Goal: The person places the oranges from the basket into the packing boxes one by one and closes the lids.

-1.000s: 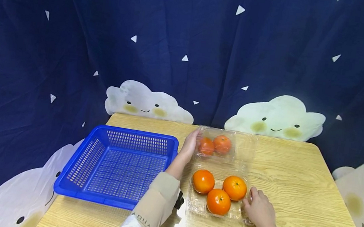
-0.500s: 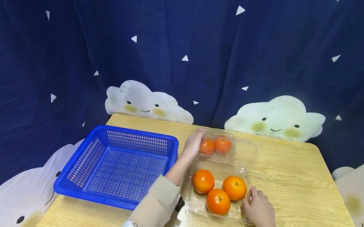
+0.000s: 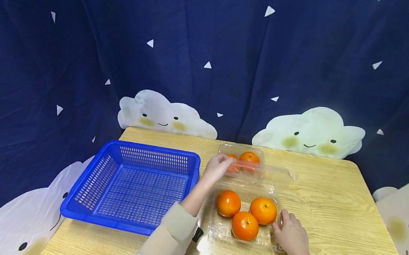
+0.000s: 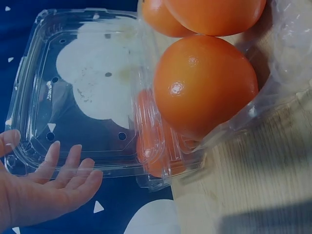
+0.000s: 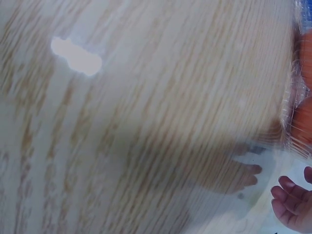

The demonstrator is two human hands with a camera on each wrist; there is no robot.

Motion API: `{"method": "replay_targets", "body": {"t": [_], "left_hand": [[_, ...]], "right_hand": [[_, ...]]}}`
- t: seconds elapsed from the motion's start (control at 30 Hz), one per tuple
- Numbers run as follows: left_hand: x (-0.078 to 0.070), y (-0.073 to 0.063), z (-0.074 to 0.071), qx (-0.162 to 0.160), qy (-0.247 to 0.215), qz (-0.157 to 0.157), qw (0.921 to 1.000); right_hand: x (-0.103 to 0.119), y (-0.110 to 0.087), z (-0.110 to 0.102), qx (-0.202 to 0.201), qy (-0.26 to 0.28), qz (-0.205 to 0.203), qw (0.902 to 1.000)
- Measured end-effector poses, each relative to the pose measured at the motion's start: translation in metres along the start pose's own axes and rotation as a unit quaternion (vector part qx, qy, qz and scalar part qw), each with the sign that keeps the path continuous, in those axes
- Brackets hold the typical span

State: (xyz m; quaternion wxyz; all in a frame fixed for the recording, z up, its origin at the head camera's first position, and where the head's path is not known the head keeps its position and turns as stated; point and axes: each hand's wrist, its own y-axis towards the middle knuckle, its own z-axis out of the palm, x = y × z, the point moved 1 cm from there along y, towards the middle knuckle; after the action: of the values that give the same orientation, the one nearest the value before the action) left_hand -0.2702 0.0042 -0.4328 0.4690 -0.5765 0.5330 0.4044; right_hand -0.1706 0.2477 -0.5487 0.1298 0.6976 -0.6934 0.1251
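Observation:
In the head view, a clear plastic clamshell box (image 3: 220, 233) with three oranges (image 3: 245, 226) lies on the table. Its hinged lid (image 3: 278, 173) stands raised at the far side. My left hand (image 3: 216, 169) touches the lid's left edge; in the left wrist view its fingers (image 4: 68, 170) are spread, relaxed and overlapped by the clear lid (image 4: 97, 141). My right hand (image 3: 292, 236) rests beside the box's right side, fingertips right at the plastic wall, fingers loosely bent.
A blue plastic basket (image 3: 125, 225) with slotted sides stands on the left of the wooden table (image 3: 339, 210). Behind the lid sits a second clear container (image 3: 225, 147) with two more oranges (image 3: 249, 157). A dark blue curtain (image 3: 201, 26) hangs behind the table.
The lid has swung up from lying back to standing nearly upright, as my left hand moved slightly right and nearer. My right hand and the oranges have stayed still.

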Motion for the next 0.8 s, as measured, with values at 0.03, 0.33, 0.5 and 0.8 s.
{"method": "replay_targets", "body": {"t": [0.03, 0.33, 0.5, 0.8], "left_hand": [[0.000, -0.002, 0.000, 0.005, 0.003, 0.003, 1.0000], [0.002, -0.018, -0.006, 0.048, 0.071, 0.031, 0.9959], [0.005, -0.027, -0.010, 0.063, 0.105, 0.039, 0.9917], [0.016, -0.043, -0.014, 0.103, 0.125, 0.081, 0.9834]], "right_hand": [[0.000, 0.000, 0.000, -0.001, 0.001, 0.000, 1.0000], [-0.002, 0.001, 0.002, -0.004, 0.011, 0.000, 0.9999], [-0.002, 0.001, 0.002, 0.000, 0.025, 0.008, 0.9997], [-0.002, 0.001, 0.001, -0.010, 0.044, 0.012, 0.9989]]}}
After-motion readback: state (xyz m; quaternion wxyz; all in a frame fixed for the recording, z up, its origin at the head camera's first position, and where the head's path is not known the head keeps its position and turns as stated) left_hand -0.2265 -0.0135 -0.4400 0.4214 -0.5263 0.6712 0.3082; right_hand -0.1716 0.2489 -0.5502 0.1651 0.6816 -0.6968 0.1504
